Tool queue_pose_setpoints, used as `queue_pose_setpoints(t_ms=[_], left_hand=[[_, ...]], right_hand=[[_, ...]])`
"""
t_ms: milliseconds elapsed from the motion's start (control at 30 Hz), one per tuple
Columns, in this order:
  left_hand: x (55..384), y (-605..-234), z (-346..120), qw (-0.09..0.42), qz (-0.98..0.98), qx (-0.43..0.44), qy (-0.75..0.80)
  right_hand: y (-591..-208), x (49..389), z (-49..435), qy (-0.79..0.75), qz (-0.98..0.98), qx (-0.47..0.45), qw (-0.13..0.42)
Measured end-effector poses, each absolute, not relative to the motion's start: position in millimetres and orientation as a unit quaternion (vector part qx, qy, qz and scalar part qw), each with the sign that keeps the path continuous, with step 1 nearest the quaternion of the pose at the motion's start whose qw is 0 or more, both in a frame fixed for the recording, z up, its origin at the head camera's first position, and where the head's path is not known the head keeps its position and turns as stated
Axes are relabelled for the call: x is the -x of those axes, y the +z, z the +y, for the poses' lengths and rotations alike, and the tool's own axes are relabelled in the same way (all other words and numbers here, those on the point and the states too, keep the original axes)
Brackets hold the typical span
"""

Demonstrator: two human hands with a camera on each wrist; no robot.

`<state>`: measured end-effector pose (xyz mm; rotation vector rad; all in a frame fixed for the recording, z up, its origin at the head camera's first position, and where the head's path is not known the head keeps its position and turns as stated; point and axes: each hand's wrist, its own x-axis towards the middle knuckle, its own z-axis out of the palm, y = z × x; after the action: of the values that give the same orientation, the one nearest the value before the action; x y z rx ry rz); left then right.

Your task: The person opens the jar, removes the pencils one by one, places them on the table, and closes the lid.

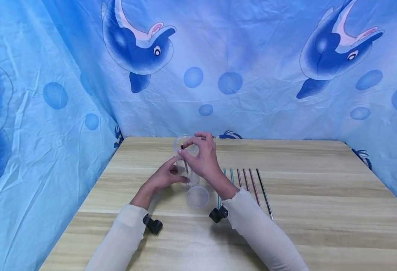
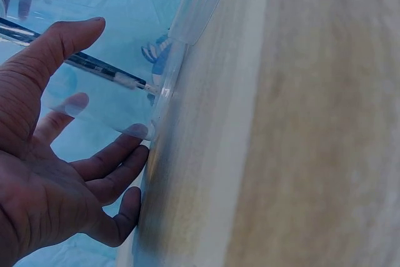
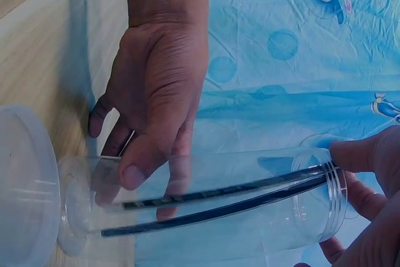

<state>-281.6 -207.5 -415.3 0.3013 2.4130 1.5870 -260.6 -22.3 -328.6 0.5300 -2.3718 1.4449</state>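
A clear plastic jar [image 1: 193, 180] stands upright on the table, its mouth uncovered. My left hand [image 1: 162, 176] holds it low down, with the thumb on one side and fingers [image 2: 119, 167] round the other. At the jar's mouth, my right hand [image 1: 202, 154] pinches the top of a thin dark pen refill [image 1: 186, 166] between thumb and index finger. The refill's narrow tip points down near the jar's bottom in the left wrist view. Through the jar wall, the right wrist view shows two dark slender lengths [image 3: 212, 212] side by side.
A round translucent lid [image 1: 197, 197] lies just in front of the jar. To the right, several thin refills lie in a row: teal [image 1: 232, 175], reddish [image 1: 254, 184] and black [image 1: 264, 192]. A blue dolphin-print cloth [image 1: 252, 113] hangs behind the wooden table [image 1: 320, 188].
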Motion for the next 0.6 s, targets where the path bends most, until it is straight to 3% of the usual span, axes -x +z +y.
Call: queue_pose_setpoints(t_ms=[600], left_hand=[[282, -413, -204, 0.109, 0.840, -0.092, 0.524]], right_hand=[[-326, 250, -20, 0.600, -0.704, -0.226, 0.306]])
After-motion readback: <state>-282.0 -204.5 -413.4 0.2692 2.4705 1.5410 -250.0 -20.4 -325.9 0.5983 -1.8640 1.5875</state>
